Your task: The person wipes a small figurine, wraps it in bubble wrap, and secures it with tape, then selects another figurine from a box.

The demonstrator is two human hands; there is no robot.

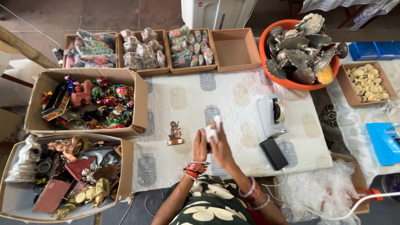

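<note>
While clasped between both hands [211, 143], the white wrapped piece [213, 132] protrudes upward.

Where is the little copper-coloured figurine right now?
In the head view, the copper figurine stands upright on the patterned cloth, just left of the hands, beside the box of colourful toys.

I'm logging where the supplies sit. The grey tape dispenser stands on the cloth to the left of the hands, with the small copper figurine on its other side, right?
Not quite. In the head view the grey tape dispenser stands on the cloth to the right of the hands, not the left. The small copper figurine is on the other side, as you said.
</note>
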